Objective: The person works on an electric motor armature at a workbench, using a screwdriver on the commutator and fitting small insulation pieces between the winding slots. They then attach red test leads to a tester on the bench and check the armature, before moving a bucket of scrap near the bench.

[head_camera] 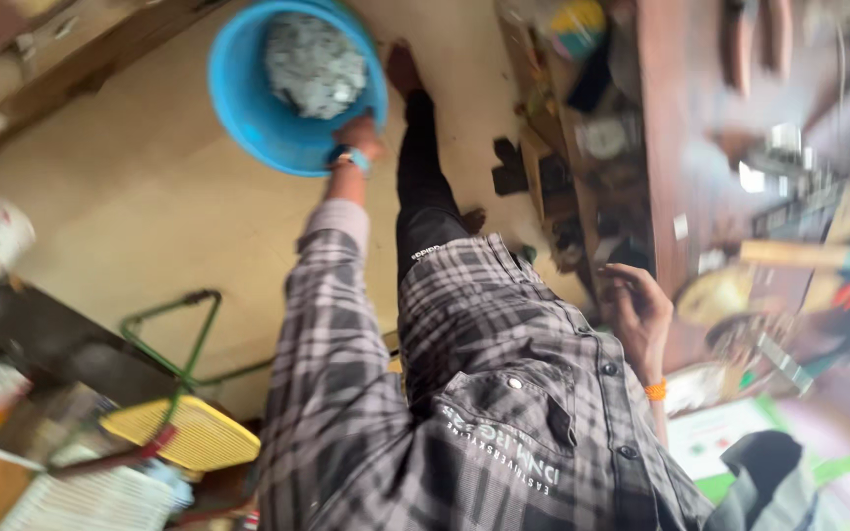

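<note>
Seen from the head camera, tilted steeply down the person's own body, the left hand (359, 136) reaches out at arm's length to the round blue plastic tub (248, 103) that sits on the pale floor (150, 197). The fingers are closed on the tub's near rim: the rim runs under the hand, with the fingers curled over its edge and the bowl of the tub spreading away beyond the fingertips. Inside the tub lies a crumpled grey-white bundle (315, 64), near the hand but not touching it. A light blue wrist band (351, 157) sits just behind the hand, then the cuff of the grey checked shirt sleeve (332, 295).

The right hand (637, 310) hangs beside the hip, well apart from the tub, with an orange band at the wrist. Its fingers are loosely curled and half open, holding nothing. It is just beside the edge of the brown wooden counter (666, 128), which is crowded with blurred tools and small things too smeared to name.

At the lower left stands a yellow woven stool with a green metal frame (184, 433).
</note>
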